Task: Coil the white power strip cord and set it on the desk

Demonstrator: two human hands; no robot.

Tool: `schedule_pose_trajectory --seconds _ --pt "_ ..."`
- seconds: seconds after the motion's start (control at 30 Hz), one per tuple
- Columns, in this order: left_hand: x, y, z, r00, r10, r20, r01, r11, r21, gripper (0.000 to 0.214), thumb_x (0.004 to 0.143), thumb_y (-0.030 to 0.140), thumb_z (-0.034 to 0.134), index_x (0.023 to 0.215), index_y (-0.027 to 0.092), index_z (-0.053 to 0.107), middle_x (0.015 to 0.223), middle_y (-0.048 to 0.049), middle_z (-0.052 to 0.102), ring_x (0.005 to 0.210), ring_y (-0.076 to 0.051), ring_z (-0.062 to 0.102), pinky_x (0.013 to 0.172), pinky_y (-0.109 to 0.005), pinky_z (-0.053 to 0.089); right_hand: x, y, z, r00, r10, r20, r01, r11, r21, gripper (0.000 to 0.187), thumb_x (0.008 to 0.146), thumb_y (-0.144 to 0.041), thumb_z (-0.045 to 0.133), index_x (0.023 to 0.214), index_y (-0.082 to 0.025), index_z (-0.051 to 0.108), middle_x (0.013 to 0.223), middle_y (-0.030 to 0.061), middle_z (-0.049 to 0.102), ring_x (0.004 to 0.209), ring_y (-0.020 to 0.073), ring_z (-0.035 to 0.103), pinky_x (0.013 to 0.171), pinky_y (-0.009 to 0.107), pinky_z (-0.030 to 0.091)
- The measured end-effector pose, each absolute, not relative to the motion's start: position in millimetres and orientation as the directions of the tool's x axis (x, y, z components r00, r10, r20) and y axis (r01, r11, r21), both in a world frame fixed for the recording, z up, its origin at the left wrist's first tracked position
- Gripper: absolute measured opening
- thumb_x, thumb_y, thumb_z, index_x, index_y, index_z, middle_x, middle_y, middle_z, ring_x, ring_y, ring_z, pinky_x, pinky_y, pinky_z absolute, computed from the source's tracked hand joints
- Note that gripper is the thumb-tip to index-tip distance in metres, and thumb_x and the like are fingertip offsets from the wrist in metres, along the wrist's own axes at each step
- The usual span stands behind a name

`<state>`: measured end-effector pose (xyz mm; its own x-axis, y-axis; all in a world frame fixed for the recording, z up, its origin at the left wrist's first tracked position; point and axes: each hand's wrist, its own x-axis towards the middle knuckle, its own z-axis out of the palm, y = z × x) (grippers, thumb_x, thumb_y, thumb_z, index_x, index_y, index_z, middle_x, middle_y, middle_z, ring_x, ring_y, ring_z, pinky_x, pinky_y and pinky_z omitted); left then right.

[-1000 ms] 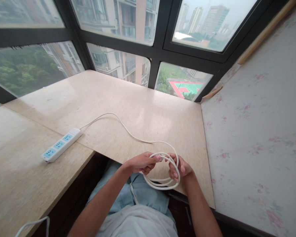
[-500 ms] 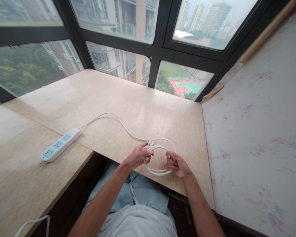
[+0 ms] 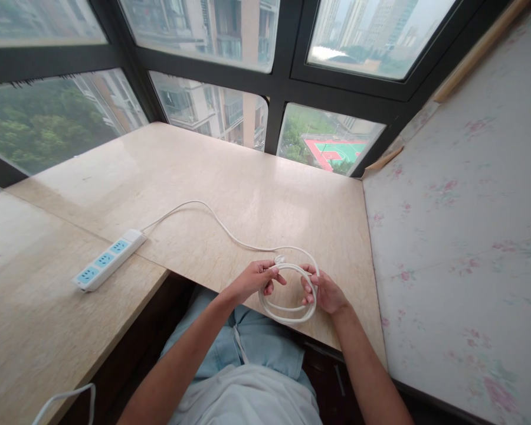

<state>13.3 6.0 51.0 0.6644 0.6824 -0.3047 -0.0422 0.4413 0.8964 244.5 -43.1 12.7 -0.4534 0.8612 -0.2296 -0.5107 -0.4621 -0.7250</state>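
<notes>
A white power cord (image 3: pixel 287 320) forms a coil of a few loops between my hands, just over the table's near edge. My left hand (image 3: pixel 260 278) is closed on the left side of the coil, with the cord's plug (image 3: pixel 279 260) showing just beyond its fingers. On the right side, my right hand (image 3: pixel 322 289) has its fingers curled around the loops. From there the cord runs in a loose curve across the tabletop to a white power strip (image 3: pixel 110 261) with blue socket faces, lying at the left.
The stone-patterned tabletop (image 3: pixel 194 159) has a corner cut-out at my lap. Dark-framed windows (image 3: pixel 274 88) border its far side. A flower-patterned wall (image 3: pixel 446 265) stands close on the right. Another white cable (image 3: pixel 66 396) hangs at the lower left.
The coil has grown rounder and fuller. My right hand has shifted slightly right, and its fingers have loosened a little around the loops. The plug has moved a little right.
</notes>
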Motion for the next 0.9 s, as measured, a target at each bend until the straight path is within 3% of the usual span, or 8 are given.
schedule_pose_trajectory --seconds 0.13,0.23,0.47,0.63,0.77,0.9 --pt "18 3 51 0.606 0.74 -0.292 0.022 0.351 0.936 0.049 0.084 0.054 0.056 0.112 0.014 0.062 0.075 -0.0045 0.068 0.041 -0.006 0.053 0.039 -0.017 0.036 245 -33 22 -0.578 0.792 -0.197 -0.42 -0.495 -0.76 0.045 0.078 -0.044 0.067 0.113 -0.017 0.056 0.054 -0.0054 0.061 0.057 0.0185 0.067 0.071 0.042 0.057" --pt "21 1 53 0.509 0.815 -0.279 0.013 0.316 0.949 0.05 0.084 0.054 0.055 0.113 0.013 0.063 0.063 -0.0011 0.064 0.039 -0.007 0.053 0.039 -0.017 0.037 239 -27 31 -0.584 0.791 -0.181 -0.382 -0.465 -0.798 0.045 0.077 -0.046 0.068 0.107 -0.014 0.059 0.052 -0.0037 0.06 0.063 0.0205 0.069 0.074 0.04 0.055" --pt "19 3 57 0.335 0.897 -0.287 -0.028 0.314 0.949 0.053 0.081 0.053 0.061 0.114 0.012 0.065 0.057 0.0002 0.062 0.033 -0.005 0.044 0.033 -0.017 0.03 220 -36 31 -0.486 0.822 -0.297 -0.335 -0.49 -0.805 0.038 0.071 -0.022 0.076 0.105 -0.018 0.058 0.068 -0.0027 0.066 0.053 0.0135 0.064 0.061 0.03 0.053" --pt "20 3 57 0.223 0.912 -0.344 -0.024 0.358 0.933 0.056 0.078 0.051 0.066 0.116 0.01 0.064 0.045 0.0049 0.053 0.031 -0.005 0.037 0.032 -0.017 0.027 201 -52 25 -0.244 0.908 -0.34 -0.437 -0.416 -0.798 0.022 0.079 -0.035 0.072 0.088 -0.018 0.06 0.059 -0.0038 0.061 0.05 0.01 0.058 0.066 0.029 0.052" --pt "22 2 57 0.253 0.879 -0.404 -0.086 0.437 0.895 0.054 0.077 0.05 0.068 0.111 0.009 0.065 0.042 0.0069 0.047 0.033 -0.006 0.042 0.035 -0.017 0.032 190 -60 20 -0.138 0.915 -0.379 -0.572 -0.386 -0.724 0.027 0.078 -0.042 0.073 0.086 -0.02 0.06 0.054 -0.0079 0.052 0.044 0.0061 0.046 0.062 0.026 0.05" --pt "19 0 57 0.404 0.826 -0.393 -0.176 0.491 0.853 0.063 0.076 0.051 0.069 0.121 0.011 0.055 0.051 0.0068 0.052 0.039 -0.01 0.054 0.038 -0.019 0.038 187 -64 17 -0.132 0.905 -0.405 -0.642 -0.389 -0.661 0.028 0.075 -0.04 0.076 0.087 -0.021 0.059 0.058 -0.008 0.049 0.048 0.006 0.043 0.063 0.026 0.048"
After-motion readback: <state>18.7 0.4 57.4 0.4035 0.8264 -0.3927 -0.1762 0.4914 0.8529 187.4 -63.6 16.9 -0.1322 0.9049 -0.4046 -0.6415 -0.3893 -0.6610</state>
